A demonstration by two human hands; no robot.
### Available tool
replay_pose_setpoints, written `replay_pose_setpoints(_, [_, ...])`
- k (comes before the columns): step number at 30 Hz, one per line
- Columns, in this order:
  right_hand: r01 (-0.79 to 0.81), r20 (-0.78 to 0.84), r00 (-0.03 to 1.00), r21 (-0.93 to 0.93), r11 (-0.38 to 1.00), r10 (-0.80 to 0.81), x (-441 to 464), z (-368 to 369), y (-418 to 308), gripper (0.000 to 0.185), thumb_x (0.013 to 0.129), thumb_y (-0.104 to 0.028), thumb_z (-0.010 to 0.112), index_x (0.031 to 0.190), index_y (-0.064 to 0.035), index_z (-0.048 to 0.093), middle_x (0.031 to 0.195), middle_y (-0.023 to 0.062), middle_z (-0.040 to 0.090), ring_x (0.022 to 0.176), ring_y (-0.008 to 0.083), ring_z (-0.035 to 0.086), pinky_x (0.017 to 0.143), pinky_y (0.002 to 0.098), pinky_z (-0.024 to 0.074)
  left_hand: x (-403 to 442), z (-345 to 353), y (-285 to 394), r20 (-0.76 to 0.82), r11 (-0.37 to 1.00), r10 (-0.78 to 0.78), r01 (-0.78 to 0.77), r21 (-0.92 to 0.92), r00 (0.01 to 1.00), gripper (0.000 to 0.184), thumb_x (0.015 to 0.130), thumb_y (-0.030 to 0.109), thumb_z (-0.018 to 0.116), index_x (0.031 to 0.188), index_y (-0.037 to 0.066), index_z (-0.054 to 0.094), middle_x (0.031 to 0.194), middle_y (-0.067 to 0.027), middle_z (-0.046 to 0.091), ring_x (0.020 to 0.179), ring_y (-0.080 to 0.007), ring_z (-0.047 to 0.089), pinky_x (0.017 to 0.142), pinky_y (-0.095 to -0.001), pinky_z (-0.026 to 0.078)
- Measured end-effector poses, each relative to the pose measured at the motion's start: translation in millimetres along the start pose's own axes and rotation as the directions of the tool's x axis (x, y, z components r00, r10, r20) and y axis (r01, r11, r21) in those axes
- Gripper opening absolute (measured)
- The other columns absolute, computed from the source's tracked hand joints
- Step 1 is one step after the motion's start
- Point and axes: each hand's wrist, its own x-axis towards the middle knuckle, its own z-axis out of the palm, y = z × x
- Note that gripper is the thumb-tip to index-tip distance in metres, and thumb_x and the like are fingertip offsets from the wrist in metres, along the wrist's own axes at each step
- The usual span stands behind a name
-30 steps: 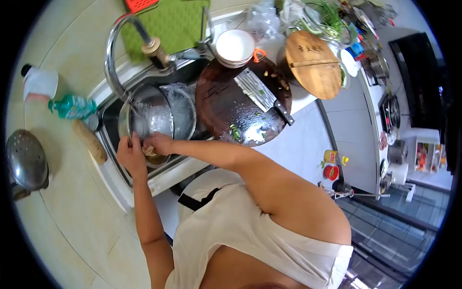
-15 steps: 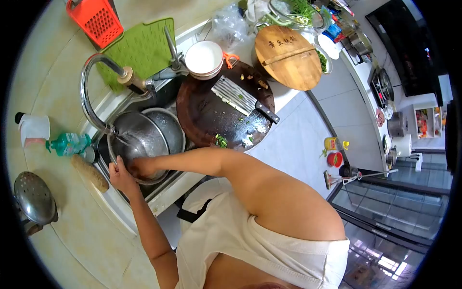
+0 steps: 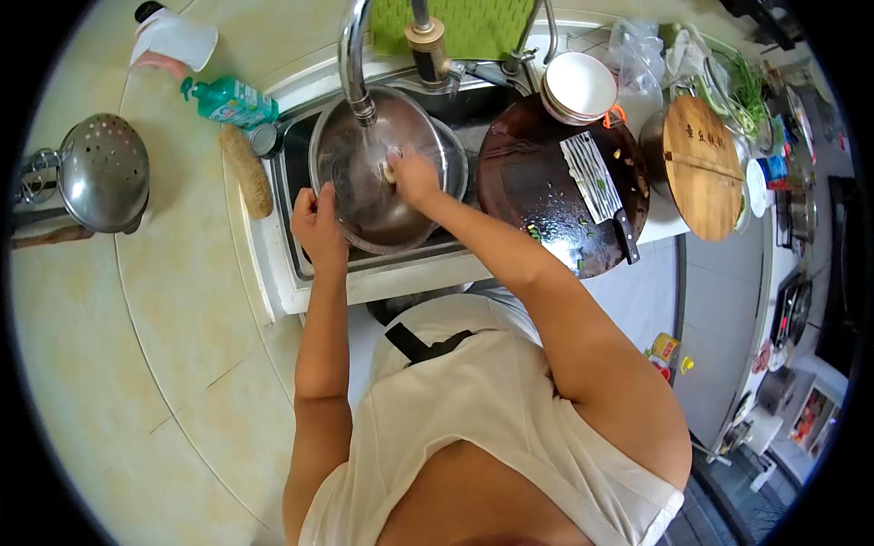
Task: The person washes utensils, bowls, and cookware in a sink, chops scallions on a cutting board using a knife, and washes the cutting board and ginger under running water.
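Note:
A large metal bowl sits tilted in the sink, partly over a second metal bowl. My left hand is closed on its near left rim. Inside the bowl, my right hand is closed, with a small pale thing at its fingertips, too small to name. Water runs from the faucet into the bowl beside my right hand.
Right of the sink, a round chopping board carries a cleaver and green scraps. Stacked bowls and a wooden lid stand behind it. Left are a loofah, a green pump bottle and a metal strainer.
The head view has turned, so the sink now appears higher and more central. My right hand has moved from the bowl's near side toward its middle, near the water stream. My left hand stays on the rim.

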Motion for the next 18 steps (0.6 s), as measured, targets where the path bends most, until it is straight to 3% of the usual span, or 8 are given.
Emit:
replay_pose_setpoints(3, [0.057, 0.554, 0.833, -0.101, 0.993, 0.008, -26.8, -28.7, -44.5, 0.030, 0.078, -0.003, 0.060, 0.106, -0.0137, 0.059, 0.094, 0.0105, 0.057, 0.080, 0.0288, 0.060, 0.076, 0.0371, 0.0481, 4.0, -0.3, -14.9, -0.038, 0.998, 0.060, -0.060, 0.000, 0.997, 0.042, 0.087, 0.008, 0.062, 0.064, 0.009, 0.027, 0.064, 0.0060, 0.023, 0.059, -0.0046, 0.022, 0.049, -0.0231, 0.020])
replay_pose_setpoints(4, [-0.088, 0.577, 0.813, 0.263, 0.961, -0.083, -31.6, -19.3, -48.2, 0.028, 0.078, -0.003, 0.059, 0.104, -0.0128, 0.059, 0.093, 0.0100, 0.058, 0.080, 0.0267, 0.060, 0.076, 0.0349, 0.0477, 3.8, 0.0, -12.6, -0.041, 0.999, 0.043, -0.043, 0.008, 0.998, 0.042, 0.087, 0.009, 0.062, 0.064, 0.008, 0.027, 0.063, 0.0058, 0.024, 0.059, -0.0047, 0.023, 0.049, -0.0233, 0.020])
replay_pose_setpoints(6, [-0.361, 0.519, 0.815, 0.802, 0.477, -0.257, -34.7, 2.1, -57.7, 0.024, 0.079, -0.002, 0.059, 0.101, -0.0108, 0.059, 0.091, 0.0090, 0.060, 0.082, 0.0226, 0.059, 0.077, 0.0305, 0.0468, 1.6, 1.0, -6.4, -0.042, 1.000, 0.007, -0.006, 0.022, 0.999, 0.042, 0.087, 0.010, 0.062, 0.063, 0.007, 0.029, 0.062, 0.0053, 0.027, 0.059, -0.0049, 0.024, 0.049, -0.0237, 0.021])
replay_pose_setpoints(9, [-0.474, 0.502, 0.789, 0.864, 0.170, -0.354, -34.7, -0.5, -60.9, 0.028, 0.073, 0.000, 0.061, 0.100, -0.0079, 0.060, 0.103, 0.0095, 0.061, 0.095, 0.0203, 0.058, 0.080, 0.0319, 0.0456, 2.6, -4.9, -7.1, -0.052, 0.966, 0.085, -0.070, 0.248, 0.995, 0.041, 0.087, 0.012, 0.063, 0.062, 0.005, 0.031, 0.059, 0.0040, 0.029, 0.058, -0.0055, 0.026, 0.048, -0.0248, 0.023])
replay_pose_setpoints(12, [0.233, 0.334, 0.757, 0.665, 0.709, -0.562, -32.9, -1.8, -33.7, 0.022, 0.075, -0.001, 0.061, 0.096, -0.0085, 0.061, 0.100, 0.0111, 0.059, 0.092, 0.0241, 0.059, 0.078, 0.0356, 0.0467, 7.2, -16.0, -1.9, -0.113, 0.977, 0.031, -0.006, 0.213, 0.993, 0.041, 0.087, 0.014, 0.063, 0.062, 0.004, 0.032, 0.058, 0.0029, 0.029, 0.058, -0.0062, 0.027, 0.048, -0.0258, 0.024])
replay_pose_setpoints(14, [-0.019, 0.438, 0.882, 0.398, 0.917, -0.172, -24.4, -18.5, -27.5, 0.016, 0.078, -0.004, 0.061, 0.093, -0.0076, 0.061, 0.097, 0.0132, 0.058, 0.093, 0.0291, 0.059, 0.077, 0.0388, 0.0472, 3.7, -22.5, 3.5, -0.067, 0.960, 0.033, -0.013, 0.279, 0.997, 0.041, 0.087, 0.015, 0.063, 0.062, 0.004, 0.032, 0.058, 0.0029, 0.029, 0.057, -0.0063, 0.026, 0.048, -0.0258, 0.024])
replay_pose_setpoints(17, [0.331, 0.032, 0.944, -0.136, 0.934, -0.330, 8.8, 17.0, 9.4, 0.015, 0.081, -0.009, 0.060, 0.095, -0.0064, 0.057, 0.096, 0.0185, 0.056, 0.091, 0.0375, 0.058, 0.076, 0.0445, 0.0482, -8.8, -22.3, 13.1, -0.004, 0.961, -0.049, 0.049, 0.271, 0.999, 0.041, 0.086, 0.014, 0.064, 0.061, 0.005, 0.033, 0.058, 0.0037, 0.031, 0.056, -0.0056, 0.028, 0.047, -0.0249, 0.024])
replay_pose_setpoints(18, [0.216, -0.103, 0.969, -0.099, 0.971, -0.225, 16.1, 18.9, 6.7, 0.017, 0.082, -0.010, 0.060, 0.097, -0.0067, 0.054, 0.093, 0.0171, 0.057, 0.086, 0.0342, 0.059, 0.073, 0.0432, 0.0495, -12.8, -21.2, 10.6, 0.003, 0.969, -0.110, 0.107, 0.223, 0.994, 0.040, 0.087, 0.014, 0.064, 0.061, 0.006, 0.033, 0.057, 0.0039, 0.031, 0.055, -0.0053, 0.028, 0.047, -0.0248, 0.024])
